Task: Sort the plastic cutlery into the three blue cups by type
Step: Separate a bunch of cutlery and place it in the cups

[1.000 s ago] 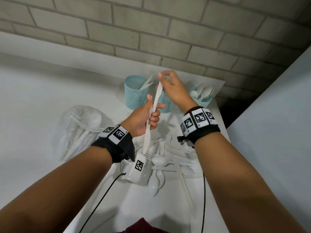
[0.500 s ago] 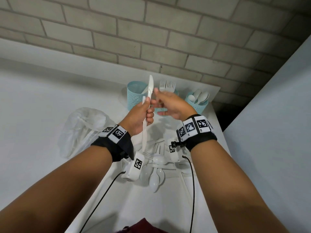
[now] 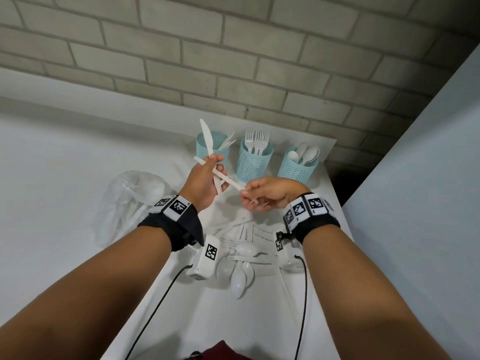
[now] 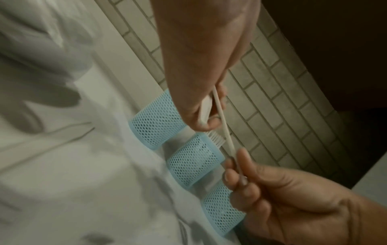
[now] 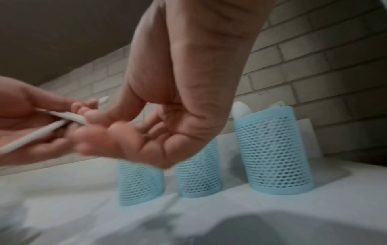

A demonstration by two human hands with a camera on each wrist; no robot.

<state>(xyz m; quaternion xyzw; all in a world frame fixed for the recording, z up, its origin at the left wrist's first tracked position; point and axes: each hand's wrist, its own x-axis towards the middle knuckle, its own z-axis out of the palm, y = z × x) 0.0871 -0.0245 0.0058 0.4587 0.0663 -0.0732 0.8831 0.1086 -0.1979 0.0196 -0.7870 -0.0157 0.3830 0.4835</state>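
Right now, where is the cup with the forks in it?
In the head view, the fork cup stands in the middle of the row of three by the brick wall, between the knife cup on its left and the spoon cup on its right.

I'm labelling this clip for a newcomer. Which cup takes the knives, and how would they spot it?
Against the grey brick wall, three pale blue mesh plastic cups stand in a row on the white table. The knife cup is the leftmost, holding flat white blades, not fork tines or spoon bowls.

The left hand (image 4: 201, 92) and the right hand (image 4: 293, 202) both hold one thin white knife (image 4: 225, 131) above three blue mesh cups (image 4: 194, 162).
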